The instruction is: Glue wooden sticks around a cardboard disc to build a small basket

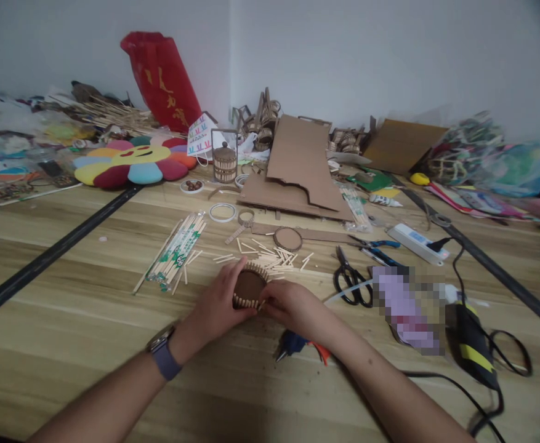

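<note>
In the head view, my left hand is wrapped round the left side of a small round cardboard basket. Short wooden sticks stand side by side around the basket's edge, and its inside is dark brown. My right hand is closed in a pinch at the basket's lower right edge, with a short wooden stick at the fingertips. Partly hidden under the right forearm lies a blue glue gun with a metal tip. Just beyond the hands are loose cut sticks and a cardboard disc.
Packed sticks lie left; black scissors, pliers and a white power strip lie right, near a corded black-and-yellow tool. Farther back are cardboard sheets, a finished lidded basket and a flower cushion.
</note>
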The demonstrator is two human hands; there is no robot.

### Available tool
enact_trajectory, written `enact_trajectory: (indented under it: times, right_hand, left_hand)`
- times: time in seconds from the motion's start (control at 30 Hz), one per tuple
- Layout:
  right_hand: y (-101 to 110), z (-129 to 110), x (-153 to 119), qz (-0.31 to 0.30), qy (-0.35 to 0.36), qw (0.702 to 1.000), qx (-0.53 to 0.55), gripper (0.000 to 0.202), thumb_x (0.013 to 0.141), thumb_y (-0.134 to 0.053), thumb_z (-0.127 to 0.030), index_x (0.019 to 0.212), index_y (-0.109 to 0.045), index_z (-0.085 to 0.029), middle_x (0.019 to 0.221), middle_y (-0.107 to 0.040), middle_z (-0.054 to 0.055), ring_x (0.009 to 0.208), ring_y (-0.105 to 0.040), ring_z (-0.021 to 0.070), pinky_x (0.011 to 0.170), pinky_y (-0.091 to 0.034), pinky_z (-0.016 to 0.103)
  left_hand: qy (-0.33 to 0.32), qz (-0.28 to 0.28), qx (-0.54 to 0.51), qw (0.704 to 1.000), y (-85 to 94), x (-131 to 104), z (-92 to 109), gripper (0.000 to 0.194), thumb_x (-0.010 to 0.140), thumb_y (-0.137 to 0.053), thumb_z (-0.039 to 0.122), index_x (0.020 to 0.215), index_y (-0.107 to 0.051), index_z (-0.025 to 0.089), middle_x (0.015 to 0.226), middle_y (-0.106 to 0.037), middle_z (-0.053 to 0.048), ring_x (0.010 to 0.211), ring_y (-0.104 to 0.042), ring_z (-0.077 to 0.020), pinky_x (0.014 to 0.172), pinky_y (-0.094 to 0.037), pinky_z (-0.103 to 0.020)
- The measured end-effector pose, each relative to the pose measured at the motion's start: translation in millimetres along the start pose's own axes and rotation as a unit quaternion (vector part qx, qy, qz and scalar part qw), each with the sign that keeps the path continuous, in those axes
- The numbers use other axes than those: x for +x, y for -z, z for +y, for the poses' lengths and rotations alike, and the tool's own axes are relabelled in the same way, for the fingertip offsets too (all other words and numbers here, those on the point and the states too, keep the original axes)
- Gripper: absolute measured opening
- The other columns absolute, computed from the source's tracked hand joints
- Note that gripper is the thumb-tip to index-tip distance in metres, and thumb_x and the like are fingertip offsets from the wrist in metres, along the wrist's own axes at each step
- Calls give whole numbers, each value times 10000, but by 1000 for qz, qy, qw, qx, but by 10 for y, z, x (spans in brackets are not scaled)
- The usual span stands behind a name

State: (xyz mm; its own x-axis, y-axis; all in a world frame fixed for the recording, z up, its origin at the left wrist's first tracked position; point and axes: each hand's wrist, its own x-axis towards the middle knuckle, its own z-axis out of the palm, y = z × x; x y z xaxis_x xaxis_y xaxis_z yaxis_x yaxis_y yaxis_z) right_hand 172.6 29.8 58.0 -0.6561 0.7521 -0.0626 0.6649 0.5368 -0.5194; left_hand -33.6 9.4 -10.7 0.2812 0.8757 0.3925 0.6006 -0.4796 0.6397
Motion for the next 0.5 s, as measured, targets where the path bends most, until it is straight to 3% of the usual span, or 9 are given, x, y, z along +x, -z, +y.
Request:
enact_trajectory:
  times: [0.5]
  right_hand:
    - [11,-61,1,-31,11,996,-86,115,932,-580,-135,967,-685,-168,944,-732,81,868,-653,194,699,-382,252]
  left_hand:
    - [2,-12,-6,1000,15,12,17,1068,712,-839,214,1535,-166,312,1484,-452,-140,1385,-440,-352,1125,-405,-576]
